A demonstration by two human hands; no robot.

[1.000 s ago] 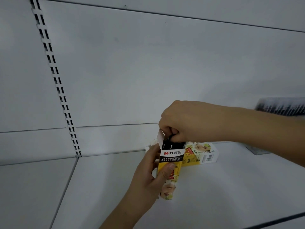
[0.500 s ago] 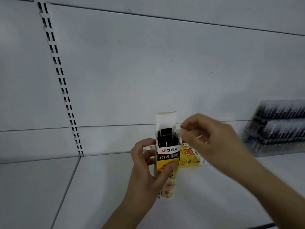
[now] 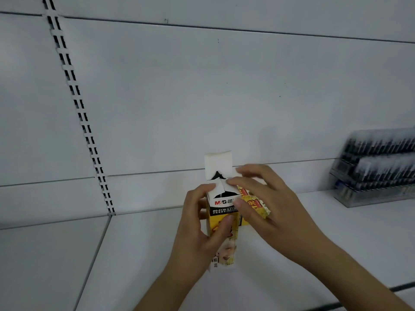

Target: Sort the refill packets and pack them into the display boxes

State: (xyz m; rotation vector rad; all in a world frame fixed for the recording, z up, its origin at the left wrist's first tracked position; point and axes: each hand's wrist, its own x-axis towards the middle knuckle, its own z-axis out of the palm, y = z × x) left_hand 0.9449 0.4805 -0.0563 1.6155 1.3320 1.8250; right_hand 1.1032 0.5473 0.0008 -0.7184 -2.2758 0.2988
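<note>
My left hand (image 3: 202,225) grips a yellow and black refill box (image 3: 221,212) upright above the white shelf, thumb across its front. The box's white top lid (image 3: 217,163) stands up, and the two small side flaps are folded in over the dark refills inside. My right hand (image 3: 267,205) reaches over from the right; its straight fingertips press on the right side flap and its thumb touches the box front. A second yellow refill box (image 3: 254,204) lies on the shelf behind, partly hidden by my right hand.
A clear display rack (image 3: 377,169) filled with dark pens stands on the shelf (image 3: 134,254) at the far right. A slotted upright (image 3: 76,102) runs down the white back panel at left. The shelf's dark front edge (image 3: 402,288) shows at lower right.
My right hand lifted out of the box opening, swung right, then came back onto the top. The side flaps are now folded inward. The box stays in my left hand.
</note>
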